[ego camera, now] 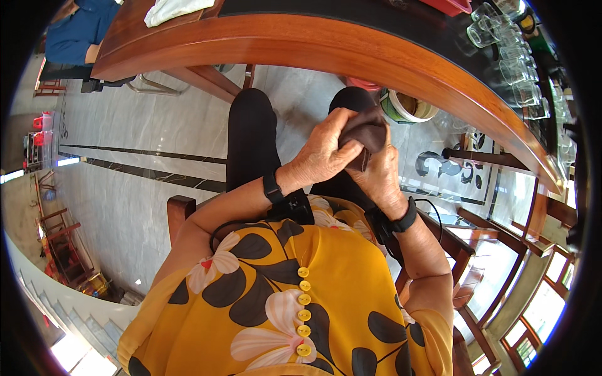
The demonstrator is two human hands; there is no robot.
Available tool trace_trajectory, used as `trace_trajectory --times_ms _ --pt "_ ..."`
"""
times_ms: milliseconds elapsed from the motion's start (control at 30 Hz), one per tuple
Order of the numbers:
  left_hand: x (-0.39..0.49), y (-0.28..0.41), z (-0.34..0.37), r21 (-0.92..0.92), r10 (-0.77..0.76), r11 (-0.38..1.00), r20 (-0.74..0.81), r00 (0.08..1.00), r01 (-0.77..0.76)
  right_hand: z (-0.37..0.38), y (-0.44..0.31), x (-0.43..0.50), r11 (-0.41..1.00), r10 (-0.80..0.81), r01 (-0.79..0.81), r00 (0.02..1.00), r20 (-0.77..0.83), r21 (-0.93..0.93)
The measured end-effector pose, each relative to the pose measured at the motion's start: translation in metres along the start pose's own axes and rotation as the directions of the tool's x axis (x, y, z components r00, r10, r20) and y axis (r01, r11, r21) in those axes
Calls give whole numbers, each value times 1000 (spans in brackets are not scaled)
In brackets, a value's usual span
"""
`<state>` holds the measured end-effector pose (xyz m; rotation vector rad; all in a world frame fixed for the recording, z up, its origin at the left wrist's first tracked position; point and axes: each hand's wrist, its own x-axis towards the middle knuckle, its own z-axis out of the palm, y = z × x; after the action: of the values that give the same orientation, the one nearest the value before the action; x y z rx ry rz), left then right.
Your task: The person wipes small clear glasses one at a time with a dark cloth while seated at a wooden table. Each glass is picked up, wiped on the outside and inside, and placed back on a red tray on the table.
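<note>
Both hands hold a bunched piece of dark brown cloth (369, 131) above my knee, in front of the wooden table's curved edge. My left hand (315, 152) grips its near left side, with the thumb pressed on the fabric. On the right side, my right hand (381, 174) holds the cloth from below and behind, and some of its fingers are hidden by the fabric. A fold of the cloth hangs between the two hands.
The wooden table (282, 40) curves across the top, bearing a white cloth (176, 9), a red tray (451, 4) and several glass cups (512, 70). Beneath it stands a bucket (404, 108). A person in blue (77, 35) is at the upper left. A chair armrest (181, 211) is beside me.
</note>
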<state>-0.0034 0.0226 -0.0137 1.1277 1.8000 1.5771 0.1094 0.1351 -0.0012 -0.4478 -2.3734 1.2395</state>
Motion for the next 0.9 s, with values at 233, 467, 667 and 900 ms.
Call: trace_trajectory --times_ms 233,467,667,900 --pt "3 -42 -29 -707 -418 562 207 885 430 -8 -8 3 711 448 -591 798 402 381" --pt "-10 -10 -50 -451 -161 840 324 932 302 -14 -6 6 15 266 -662 725 635 749" --pt "-4 8 -8 -343 53 938 22 998 -42 -11 -5 -6 -24 218 -637 749 625 771" --pt "4 4 -15 -411 -202 903 -157 967 122 -3 3 -4 -20 169 -691 709 684 722"
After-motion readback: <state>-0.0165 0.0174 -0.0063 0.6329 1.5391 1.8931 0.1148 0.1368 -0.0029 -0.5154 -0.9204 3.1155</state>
